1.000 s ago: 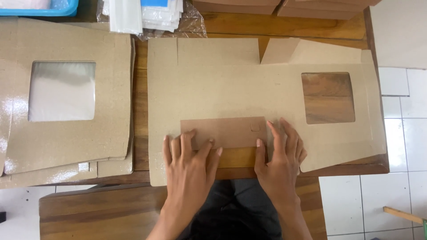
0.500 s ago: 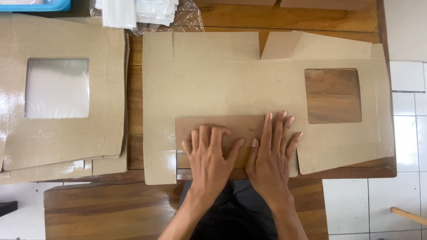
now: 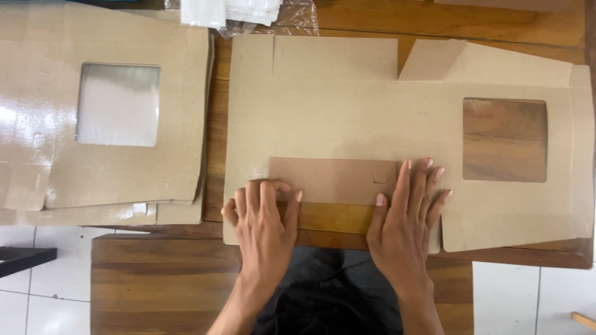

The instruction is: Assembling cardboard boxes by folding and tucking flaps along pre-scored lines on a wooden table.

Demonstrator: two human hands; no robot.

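Observation:
A flat, unfolded cardboard box blank (image 3: 347, 118) with a square window cut-out (image 3: 504, 139) lies on the wooden table (image 3: 347, 218). Its near flap (image 3: 332, 180) is folded back onto the blank and shows a darker brown side. My left hand (image 3: 261, 217) lies palm down at the flap's left end, fingers curled over its lower edge. Flat at the flap's right end is my right hand (image 3: 410, 214), with its fingers spread and pointing away from me. Neither hand grips anything.
A stack of similar cardboard blanks (image 3: 105, 118) with a clear plastic window lies at the left. White sheets in a plastic wrap (image 3: 248, 12) sit at the back edge. A low wooden bench (image 3: 161, 285) and white floor tiles (image 3: 528, 301) show below the table.
Both hands have slid apart along the folded flap: the left hand went left, the right hand went right. The flap stays folded down.

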